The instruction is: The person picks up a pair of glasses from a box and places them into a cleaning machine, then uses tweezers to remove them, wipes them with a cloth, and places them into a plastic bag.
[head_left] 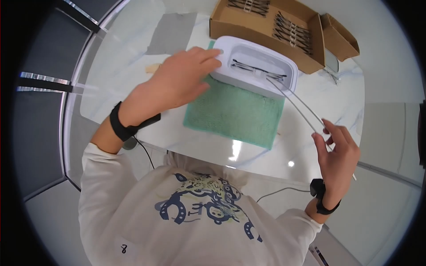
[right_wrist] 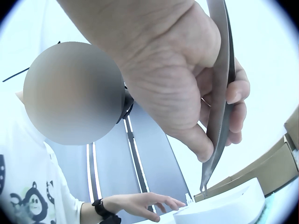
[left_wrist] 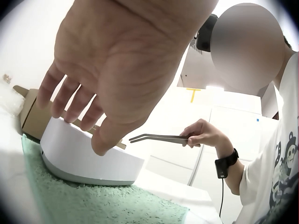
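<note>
My left hand (head_left: 177,80) rests its fingers at the left end of a white oblong tub (head_left: 223,48), fingers fairly straight and thumb hanging off the near side. In the left wrist view the tub has a grey base band. Inside it lie several thin dark-and-silver rods (head_left: 253,68). My right hand (head_left: 339,153) pinches long metal tweezers (left_wrist: 161,138) between thumb and fingers, to the right of the tub. In the head view the tweezers' tips spread apart over the tub's right end, by the rods. The left wrist view shows their bent tips.
Under the tub lies a green towel (head_left: 235,113) on the white marbled table (head_left: 208,150). Behind stands a cardboard box (head_left: 275,48) with bundles of dark thin rods. A smaller cardboard box (head_left: 339,37) is at right, a grey sheet (head_left: 172,33) at back left.
</note>
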Motion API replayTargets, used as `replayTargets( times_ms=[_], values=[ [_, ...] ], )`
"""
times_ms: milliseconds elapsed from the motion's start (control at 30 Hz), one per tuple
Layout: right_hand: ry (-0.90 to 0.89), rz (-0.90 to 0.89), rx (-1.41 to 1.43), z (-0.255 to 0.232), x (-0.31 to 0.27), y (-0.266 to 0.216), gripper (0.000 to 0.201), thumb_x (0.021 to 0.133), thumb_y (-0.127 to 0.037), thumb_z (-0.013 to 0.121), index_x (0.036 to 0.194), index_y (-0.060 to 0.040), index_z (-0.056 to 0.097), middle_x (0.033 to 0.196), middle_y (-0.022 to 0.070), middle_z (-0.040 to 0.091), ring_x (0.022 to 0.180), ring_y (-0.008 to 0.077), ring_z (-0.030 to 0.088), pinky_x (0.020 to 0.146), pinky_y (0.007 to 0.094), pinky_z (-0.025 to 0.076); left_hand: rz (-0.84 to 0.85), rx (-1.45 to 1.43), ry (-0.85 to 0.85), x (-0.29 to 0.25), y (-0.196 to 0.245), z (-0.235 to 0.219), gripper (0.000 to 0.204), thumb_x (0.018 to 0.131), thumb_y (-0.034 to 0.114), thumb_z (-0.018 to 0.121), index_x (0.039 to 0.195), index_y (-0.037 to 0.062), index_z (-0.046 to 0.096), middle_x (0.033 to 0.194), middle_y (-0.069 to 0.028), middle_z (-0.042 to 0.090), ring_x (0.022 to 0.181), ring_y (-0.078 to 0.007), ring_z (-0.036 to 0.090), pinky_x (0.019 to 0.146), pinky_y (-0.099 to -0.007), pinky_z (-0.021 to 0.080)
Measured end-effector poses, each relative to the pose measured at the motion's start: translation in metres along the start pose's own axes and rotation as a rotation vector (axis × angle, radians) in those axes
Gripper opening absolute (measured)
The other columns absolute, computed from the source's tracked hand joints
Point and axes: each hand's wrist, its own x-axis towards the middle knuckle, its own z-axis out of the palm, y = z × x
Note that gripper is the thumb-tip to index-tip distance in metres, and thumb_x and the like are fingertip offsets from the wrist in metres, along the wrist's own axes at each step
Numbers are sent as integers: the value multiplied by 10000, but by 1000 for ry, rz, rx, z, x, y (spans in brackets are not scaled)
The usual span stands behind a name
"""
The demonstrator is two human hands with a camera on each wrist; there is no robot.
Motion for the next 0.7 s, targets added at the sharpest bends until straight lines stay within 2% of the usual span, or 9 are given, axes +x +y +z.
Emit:
replayTargets(
  times_ms=[200, 267, 467, 700],
  values=[
    [1, 109, 34, -2, -24, 13, 347, 733, -100, 838, 1059, -45, 733, 838, 62, 684, 606, 181, 591, 553, 305, 487, -51, 74, -49, 8, 0, 5, 460, 789, 106, 746, 1215, 87, 575, 1446, -85, 520, 1189, -303, 549, 946, -405, 516],
    [22, 108, 58, 0, -29, 15, 349, 731, -102, 840, 1058, -45, 734, 845, 64, 689, 606, 180, 593, 550, 305, 488, -12, 54, -84, 11, 1, 4, 466, 791, 116, 749, 1217, 88, 564, 1438, -82, 523, 1184, -287, 555, 931, -397, 528],
    [25, 118, 119, 9, -33, 18, 356, 724, -108, 846, 1060, -54, 739, 856, 58, 698, 600, 174, 597, 534, 297, 488, -44, 67, -137, 19, 5, 2, 465, 788, 133, 760, 1206, 84, 562, 1421, -87, 528, 1172, -284, 563, 909, -398, 539],
    [14, 137, 148, 15, -32, 18, 360, 718, -118, 854, 1058, -68, 745, 841, 45, 695, 594, 165, 599, 522, 290, 488, -63, 77, -83, 19, 1, 10, 458, 805, 154, 755, 1209, 71, 555, 1425, -112, 524, 1178, -300, 568, 889, -418, 539]
  ],
)
